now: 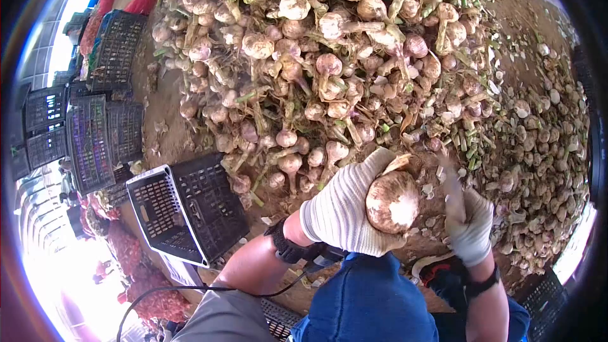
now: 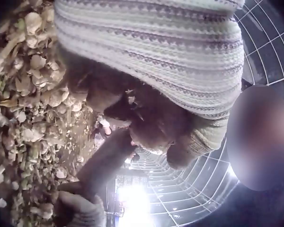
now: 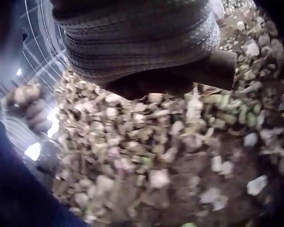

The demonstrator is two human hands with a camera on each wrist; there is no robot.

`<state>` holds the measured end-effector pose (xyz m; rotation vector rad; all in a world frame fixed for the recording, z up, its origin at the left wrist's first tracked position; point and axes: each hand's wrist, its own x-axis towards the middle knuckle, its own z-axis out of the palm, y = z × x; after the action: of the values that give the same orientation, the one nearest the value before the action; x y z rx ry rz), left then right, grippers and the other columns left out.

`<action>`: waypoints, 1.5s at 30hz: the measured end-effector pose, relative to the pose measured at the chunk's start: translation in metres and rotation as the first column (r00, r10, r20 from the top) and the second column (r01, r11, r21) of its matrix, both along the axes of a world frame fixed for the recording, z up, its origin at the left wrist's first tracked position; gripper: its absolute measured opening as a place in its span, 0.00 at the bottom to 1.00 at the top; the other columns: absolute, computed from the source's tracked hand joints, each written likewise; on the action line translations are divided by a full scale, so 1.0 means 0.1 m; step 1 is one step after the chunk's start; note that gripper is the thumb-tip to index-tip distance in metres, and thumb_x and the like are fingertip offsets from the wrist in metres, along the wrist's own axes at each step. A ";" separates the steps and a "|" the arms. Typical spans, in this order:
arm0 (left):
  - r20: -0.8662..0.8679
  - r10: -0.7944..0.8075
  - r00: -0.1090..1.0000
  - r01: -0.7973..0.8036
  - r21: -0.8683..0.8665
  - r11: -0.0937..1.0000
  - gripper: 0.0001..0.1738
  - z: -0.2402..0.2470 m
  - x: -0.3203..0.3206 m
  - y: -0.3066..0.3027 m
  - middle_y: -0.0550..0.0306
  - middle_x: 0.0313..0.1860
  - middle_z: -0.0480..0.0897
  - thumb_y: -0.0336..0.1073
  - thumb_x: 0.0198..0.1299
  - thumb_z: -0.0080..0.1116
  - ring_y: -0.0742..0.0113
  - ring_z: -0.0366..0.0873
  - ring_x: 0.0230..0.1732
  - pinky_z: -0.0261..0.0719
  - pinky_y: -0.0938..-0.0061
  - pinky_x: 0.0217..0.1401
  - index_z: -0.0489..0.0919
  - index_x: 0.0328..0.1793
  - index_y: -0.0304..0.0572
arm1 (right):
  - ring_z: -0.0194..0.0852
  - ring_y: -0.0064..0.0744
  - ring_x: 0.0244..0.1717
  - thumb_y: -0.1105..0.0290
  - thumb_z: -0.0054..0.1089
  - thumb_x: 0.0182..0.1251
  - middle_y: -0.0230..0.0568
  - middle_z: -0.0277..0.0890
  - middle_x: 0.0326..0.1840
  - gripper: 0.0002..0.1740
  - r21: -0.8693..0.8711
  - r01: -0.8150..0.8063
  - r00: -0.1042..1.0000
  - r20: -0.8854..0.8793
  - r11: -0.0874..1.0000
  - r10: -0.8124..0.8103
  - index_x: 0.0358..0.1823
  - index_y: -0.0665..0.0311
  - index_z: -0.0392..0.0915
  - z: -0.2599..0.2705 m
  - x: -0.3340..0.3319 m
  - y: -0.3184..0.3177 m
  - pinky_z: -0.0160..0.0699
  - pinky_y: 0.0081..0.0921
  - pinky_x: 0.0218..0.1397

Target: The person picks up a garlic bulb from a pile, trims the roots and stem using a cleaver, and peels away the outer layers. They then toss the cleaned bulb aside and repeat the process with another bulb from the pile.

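My left hand (image 1: 345, 206), in a white striped knit glove, grips a large garlic bulb (image 1: 392, 202), with the bulb's pale round face turned up. To its right, my gloved right hand (image 1: 472, 228) holds a knife (image 1: 453, 191) whose blade is blurred and points away from me, apart from the bulb. The knife's handle end (image 3: 220, 70) sticks out of the glove in the right wrist view. From the left wrist, the blade (image 2: 106, 158) shows as a broad dark strip rising from the right hand (image 2: 80, 208).
A big heap of garlic with stalks (image 1: 316, 69) lies ahead of me. Trimmed bulbs (image 1: 538, 145) spread on the right, with cut stems (image 1: 472, 142) between. Beside my left arm a black crate (image 1: 212, 199) lies tipped; stacked crates (image 1: 88, 139) and red mesh sacks (image 1: 149, 294) stand farther left.
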<state>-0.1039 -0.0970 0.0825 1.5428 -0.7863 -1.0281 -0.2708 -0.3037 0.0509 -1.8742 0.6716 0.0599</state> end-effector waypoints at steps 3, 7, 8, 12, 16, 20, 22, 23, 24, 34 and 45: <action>-0.415 0.093 0.905 -0.104 -0.004 0.995 0.54 -0.08 -0.08 -0.04 0.56 0.59 0.72 0.41 0.39 0.77 0.68 0.71 0.58 0.68 0.68 0.64 0.57 0.71 0.37 | 0.71 0.45 0.21 0.58 0.69 0.43 0.44 0.69 0.18 0.17 -0.347 -0.476 0.869 -0.047 0.808 0.492 0.24 0.63 0.75 0.44 0.17 0.12 0.69 0.35 0.25; -0.737 0.207 0.644 -0.223 0.077 0.972 0.45 -0.22 -0.22 -0.08 0.57 0.54 0.75 0.41 0.44 0.73 0.69 0.74 0.53 0.71 0.70 0.57 0.61 0.67 0.38 | 0.65 0.48 0.20 0.62 0.64 0.36 0.43 0.65 0.19 0.13 -0.477 -0.512 0.813 -0.003 0.714 0.582 0.22 0.59 0.72 0.46 0.23 0.21 0.62 0.42 0.25; -0.769 0.222 0.599 -0.237 0.094 0.967 0.43 -0.25 -0.24 -0.09 0.57 0.53 0.76 0.40 0.46 0.73 0.70 0.74 0.52 0.71 0.71 0.56 0.62 0.67 0.38 | 0.63 0.49 0.19 0.63 0.65 0.37 0.42 0.64 0.17 0.13 -0.466 -0.506 0.812 0.027 0.726 0.583 0.20 0.60 0.70 0.49 0.28 0.25 0.61 0.42 0.24; -0.843 0.265 0.469 -0.263 0.153 0.952 0.35 -0.31 -0.30 -0.15 0.58 0.47 0.79 0.40 0.51 0.69 0.72 0.77 0.47 0.74 0.73 0.50 0.66 0.63 0.38 | 0.69 0.48 0.23 0.62 0.60 0.38 0.41 0.67 0.21 0.11 -0.532 -0.552 0.768 -0.024 0.642 0.640 0.21 0.58 0.70 0.56 0.29 0.23 0.65 0.43 0.26; -0.858 0.334 0.391 -0.297 0.225 0.928 0.27 -0.36 -0.35 -0.21 0.59 0.42 0.82 0.39 0.56 0.66 0.74 0.79 0.42 0.78 0.75 0.43 0.71 0.59 0.39 | 0.69 0.48 0.22 0.64 0.62 0.36 0.41 0.68 0.21 0.12 -0.591 -0.464 0.809 0.021 0.660 0.587 0.21 0.59 0.70 0.44 0.25 0.22 0.65 0.43 0.25; -0.909 0.337 0.246 -0.286 0.264 0.921 0.21 -0.45 -0.36 -0.22 0.61 0.40 0.84 0.41 0.63 0.59 0.75 0.81 0.39 0.80 0.77 0.40 0.73 0.58 0.39 | 0.68 0.46 0.21 0.68 0.64 0.40 0.40 0.69 0.20 0.09 -0.581 -0.428 0.835 0.039 0.692 0.549 0.22 0.60 0.72 0.36 0.26 0.15 0.64 0.42 0.24; -0.918 0.336 0.211 -0.277 0.274 0.921 0.20 -0.48 -0.33 -0.23 0.61 0.40 0.84 0.43 0.66 0.56 0.74 0.81 0.39 0.80 0.78 0.41 0.73 0.59 0.39 | 0.68 0.46 0.21 0.68 0.64 0.40 0.40 0.68 0.20 0.09 -0.585 -0.426 0.836 0.037 0.691 0.547 0.21 0.60 0.72 0.34 0.25 0.13 0.64 0.41 0.24; -0.872 0.327 0.365 -0.279 0.233 0.932 0.21 -0.48 -0.34 -0.23 0.60 0.41 0.83 0.45 0.67 0.54 0.72 0.81 0.40 0.80 0.78 0.42 0.73 0.59 0.39 | 0.68 0.47 0.21 0.68 0.63 0.40 0.40 0.68 0.20 0.09 -0.573 -0.423 0.837 0.048 0.702 0.545 0.22 0.60 0.72 0.31 0.24 0.11 0.64 0.41 0.25; -0.798 0.323 0.508 -0.280 0.202 0.939 0.22 -0.48 -0.35 -0.24 0.60 0.42 0.83 0.46 0.68 0.53 0.71 0.82 0.41 0.79 0.78 0.44 0.73 0.59 0.39 | 0.67 0.47 0.21 0.69 0.63 0.40 0.40 0.67 0.20 0.09 -0.560 -0.422 0.838 0.060 0.713 0.543 0.22 0.60 0.71 0.29 0.23 0.11 0.64 0.41 0.25; -0.975 0.039 0.221 -0.108 0.016 0.994 0.38 -0.26 -0.31 -0.18 0.58 0.56 0.79 0.64 0.54 0.59 0.60 0.74 0.57 0.68 0.57 0.66 0.73 0.61 0.43 | 0.72 0.40 0.21 0.73 0.62 0.50 0.49 0.72 0.21 0.07 -0.506 -0.075 0.996 0.009 0.859 0.092 0.27 0.66 0.73 -0.24 0.00 -0.42 0.69 0.28 0.26; -0.105 0.237 0.966 -0.259 -0.375 0.890 0.67 -0.45 -0.16 -0.28 0.54 0.62 0.69 0.41 0.28 0.85 0.63 0.68 0.63 0.63 0.64 0.70 0.51 0.74 0.51 | 0.74 0.21 0.32 0.78 0.58 0.51 0.33 0.79 0.28 0.06 0.245 0.220 0.971 0.036 0.944 -0.236 0.31 0.66 0.81 -0.05 -0.06 0.32 0.74 0.22 0.38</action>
<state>-0.1200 -0.1250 0.0373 1.2286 -0.6827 -0.6752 -0.2771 -0.2720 0.0456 -1.5504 0.7965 -0.0673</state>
